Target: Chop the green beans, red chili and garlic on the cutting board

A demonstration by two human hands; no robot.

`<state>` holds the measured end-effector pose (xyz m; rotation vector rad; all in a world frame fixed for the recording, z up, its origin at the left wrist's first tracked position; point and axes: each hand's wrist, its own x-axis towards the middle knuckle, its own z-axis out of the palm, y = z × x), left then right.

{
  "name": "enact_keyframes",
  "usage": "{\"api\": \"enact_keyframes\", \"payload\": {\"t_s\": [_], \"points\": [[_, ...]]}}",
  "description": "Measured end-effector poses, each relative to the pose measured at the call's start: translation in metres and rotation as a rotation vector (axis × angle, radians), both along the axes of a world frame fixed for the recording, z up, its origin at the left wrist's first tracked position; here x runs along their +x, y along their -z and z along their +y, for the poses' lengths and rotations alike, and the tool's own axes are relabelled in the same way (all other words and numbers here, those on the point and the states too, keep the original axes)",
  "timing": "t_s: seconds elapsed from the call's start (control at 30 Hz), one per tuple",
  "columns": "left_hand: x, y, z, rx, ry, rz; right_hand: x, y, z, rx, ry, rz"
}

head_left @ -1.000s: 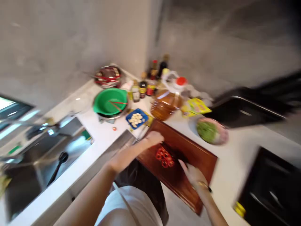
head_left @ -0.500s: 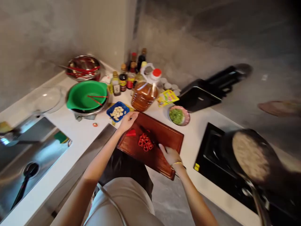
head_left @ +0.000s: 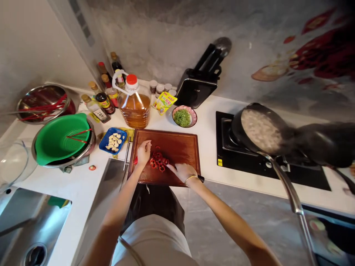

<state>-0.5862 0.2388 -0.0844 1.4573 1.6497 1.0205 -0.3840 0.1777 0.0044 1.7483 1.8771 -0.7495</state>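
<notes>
A brown wooden cutting board (head_left: 177,142) lies on the counter in front of me. Sliced red chili rings (head_left: 159,162) are heaped near its middle. My right hand (head_left: 184,172) is closed round a knife whose black handle end (head_left: 201,178) sticks out past the palm; the blade is hard to see against the board. Just left of the rings, my left hand (head_left: 144,152) hovers over the board with loosely bent fingers and nothing visible in them. Partly behind its wrist lies a larger red pepper piece (head_left: 135,160).
Left are a blue tray of garlic cloves (head_left: 113,141), a green colander (head_left: 61,140) and the sink (head_left: 52,225). Behind stand a large oil jug (head_left: 135,109), several sauce bottles, a bowl of chopped greens (head_left: 183,117) and a knife block (head_left: 194,88). A full pan (head_left: 262,129) sits on the stove right.
My view has swung right, bringing more of the stove in. My left hand has moved from the board's far left edge closer to the chili rings. My right hand still grips the knife.
</notes>
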Motion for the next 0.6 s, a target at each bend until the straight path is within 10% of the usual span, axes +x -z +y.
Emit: {"api": "enact_keyframes", "payload": {"t_s": [0.33,0.6], "points": [[0.019,0.000,0.006,-0.160,0.099,0.267,0.013,0.043,0.003,0.037,0.009,-0.031],[0.012,-0.016,0.004,-0.112,0.085,0.010,0.023,0.012,0.007,0.067,-0.005,0.061]]}}
